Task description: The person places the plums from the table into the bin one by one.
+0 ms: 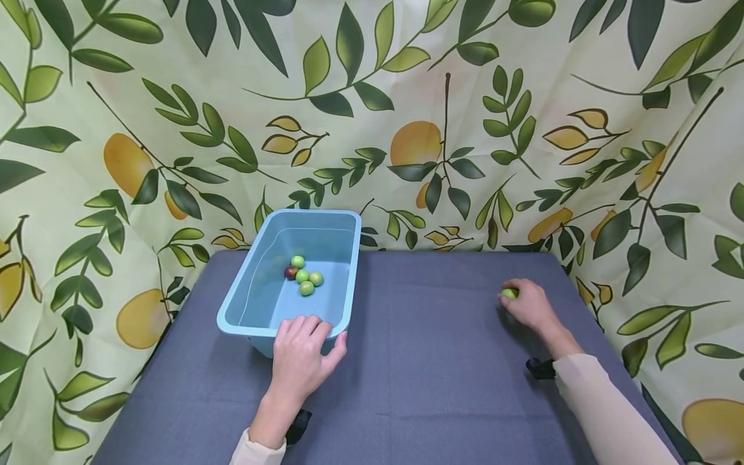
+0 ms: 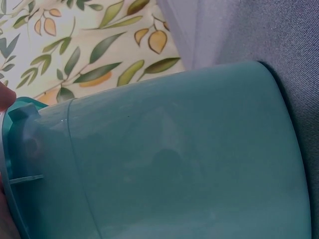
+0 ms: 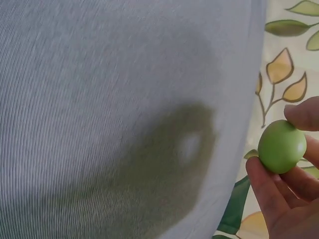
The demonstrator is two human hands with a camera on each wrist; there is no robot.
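A light blue plastic tub [image 1: 232,303] stands on the left part of the table, with several small round green fruits [image 1: 306,288] and one dark red fruit [image 1: 291,273] on its floor. My left hand [image 1: 302,358] grips the tub's near rim, fingers bent over the edge. From the left wrist, the tub's outer wall [image 2: 164,149] fills most of the view, and only bits of the hand show at the left edge. Over the table's right side, my right hand [image 1: 530,307] pinches a small green plum-like fruit [image 3: 282,147] between thumb and fingertips, raised above the cloth.
A dark grey-blue cloth [image 1: 430,361] covers the table. Behind and at both sides hangs a pale curtain [image 1: 360,148] printed with leaves and yellow fruit. The tub's far end stands near the table's back edge. Black straps [image 1: 540,369] sit at the wrists.
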